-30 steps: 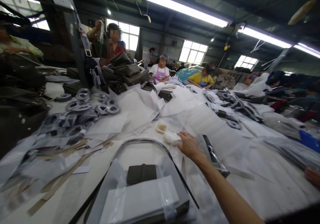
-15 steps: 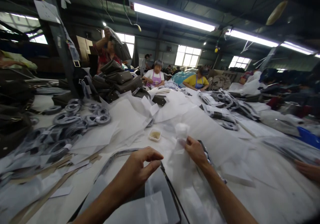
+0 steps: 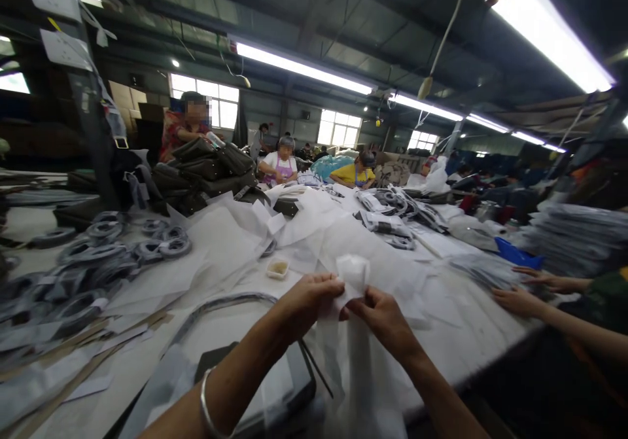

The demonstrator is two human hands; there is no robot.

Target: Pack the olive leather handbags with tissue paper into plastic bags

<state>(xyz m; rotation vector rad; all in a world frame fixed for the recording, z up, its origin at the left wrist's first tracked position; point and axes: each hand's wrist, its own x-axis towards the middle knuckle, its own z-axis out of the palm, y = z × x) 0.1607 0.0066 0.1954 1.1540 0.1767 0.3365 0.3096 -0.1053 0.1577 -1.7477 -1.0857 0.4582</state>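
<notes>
A translucent plastic bag (image 3: 360,380) hangs over the near edge of the white table, its bunched white upper end raised in front of me. My left hand (image 3: 309,301) pinches one side of its upper part. My right hand (image 3: 383,321) grips the other side, fingers curled and close to the left. Below my left forearm lies a flat dark grey fabric piece (image 3: 307,377), partly covered by clear film. A thin black cord (image 3: 316,368) sticks out beside it. Behind my left wrist curves a grey wrapped strip (image 3: 210,307).
A small white dish (image 3: 277,268) stands beyond my hands. Coiled grey strips (image 3: 93,262) crowd the left side, with dark bags (image 3: 206,171) piled behind. At right, a co-worker's hands (image 3: 520,298) rest near plastic-wrapped items (image 3: 475,265). Thin white sheets (image 3: 235,229) spread across the table.
My left hand has moved right and up from above the dark fabric piece to grip the plastic bag beside my right hand. The view has turned right, showing more of the co-worker.
</notes>
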